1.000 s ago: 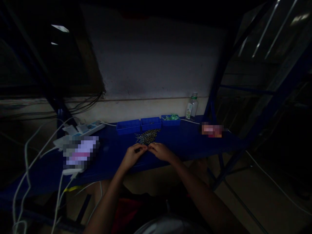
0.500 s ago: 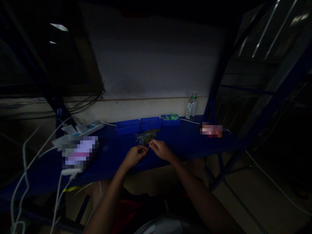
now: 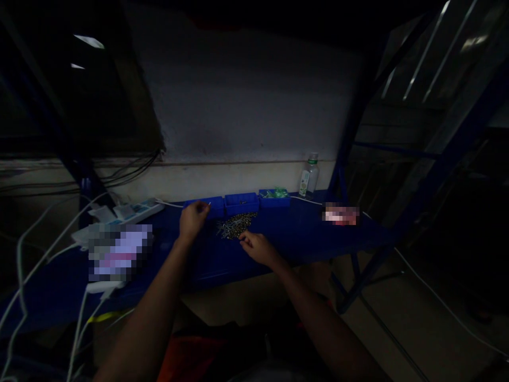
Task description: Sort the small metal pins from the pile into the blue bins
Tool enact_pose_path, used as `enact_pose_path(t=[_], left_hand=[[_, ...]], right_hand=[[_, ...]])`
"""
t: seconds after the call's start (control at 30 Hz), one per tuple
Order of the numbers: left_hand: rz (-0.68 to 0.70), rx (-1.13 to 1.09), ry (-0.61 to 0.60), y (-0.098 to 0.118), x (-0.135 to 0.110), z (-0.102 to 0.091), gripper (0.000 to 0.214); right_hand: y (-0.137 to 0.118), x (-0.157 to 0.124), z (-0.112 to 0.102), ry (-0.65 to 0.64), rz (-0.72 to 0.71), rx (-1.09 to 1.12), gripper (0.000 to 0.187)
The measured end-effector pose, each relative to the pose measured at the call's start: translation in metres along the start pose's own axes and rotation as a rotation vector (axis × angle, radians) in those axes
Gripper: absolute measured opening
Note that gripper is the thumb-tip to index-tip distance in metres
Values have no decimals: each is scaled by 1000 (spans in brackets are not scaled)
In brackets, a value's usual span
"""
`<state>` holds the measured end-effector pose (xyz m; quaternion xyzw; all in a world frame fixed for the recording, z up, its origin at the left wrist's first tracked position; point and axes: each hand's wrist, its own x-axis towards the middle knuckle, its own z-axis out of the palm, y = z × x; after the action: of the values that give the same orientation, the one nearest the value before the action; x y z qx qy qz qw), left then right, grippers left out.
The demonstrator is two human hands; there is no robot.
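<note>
A pile of small screw-like metal pieces point(image 3: 234, 226), with thin silver shafts and brass-coloured ends, lies on the blue table. My left hand point(image 3: 191, 222) is raised at the front of the left blue bin point(image 3: 217, 204), partly covering it. Its fingers pinch a small screw-like piece whose bright tip point(image 3: 209, 204) shows above them. Close to the pile's near right edge is my right hand point(image 3: 256, 246), thumb and fingers pressed together. Whatever they may hold is too small and dark to make out.
The middle blue bin point(image 3: 241, 203) has a few small pieces in it; the right bin point(image 3: 274, 200) holds green plastic. A bottle point(image 3: 309, 178) stands by the wall. Left are a power strip point(image 3: 135, 215), cables and a blurred-out item point(image 3: 123, 253); another blurred item point(image 3: 341, 214) lies right.
My hands were together in front of the pile, with a thin piece between them. The left has moved up and left to the left bin; the right stays by the pile.
</note>
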<state>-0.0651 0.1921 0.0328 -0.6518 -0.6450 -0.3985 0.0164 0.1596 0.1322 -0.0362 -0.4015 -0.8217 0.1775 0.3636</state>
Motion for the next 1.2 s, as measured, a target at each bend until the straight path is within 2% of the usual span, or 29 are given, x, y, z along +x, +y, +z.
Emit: enact_pose_path(t=[0.1,0.17,0.27,0.37,0.47,0.7,0.97,1.1,1.2], left_hand=[[-93,185,14,0,22,6,37],[-99,249,-62,-1,17,9,38],[-27,244,-190,-6,-8,8,32],[-11,140,-330,-12,-38,1,25],[27,57,-409,-12,-56,-1,22],[34,194,-380,-3,-58,16,22],[-19,309,-377,2,-49,22,26],[-27,316,-374,3,-47,19,23],[-64,267,-320,0,-53,8,20]], right_hand=[[0,-1,-1,-2,-1,12,15],[1,-1,-1,9,-2,18,15],[2,-1,0,21,-3,13,13],[1,-1,0,12,-8,-7,12],[1,-1,0,13,-19,-14,12],[4,0,2,23,-33,-55,12],[3,0,1,23,-38,-48,12],[2,-1,1,27,-38,-34,12],[2,-1,1,29,-38,-25,11]])
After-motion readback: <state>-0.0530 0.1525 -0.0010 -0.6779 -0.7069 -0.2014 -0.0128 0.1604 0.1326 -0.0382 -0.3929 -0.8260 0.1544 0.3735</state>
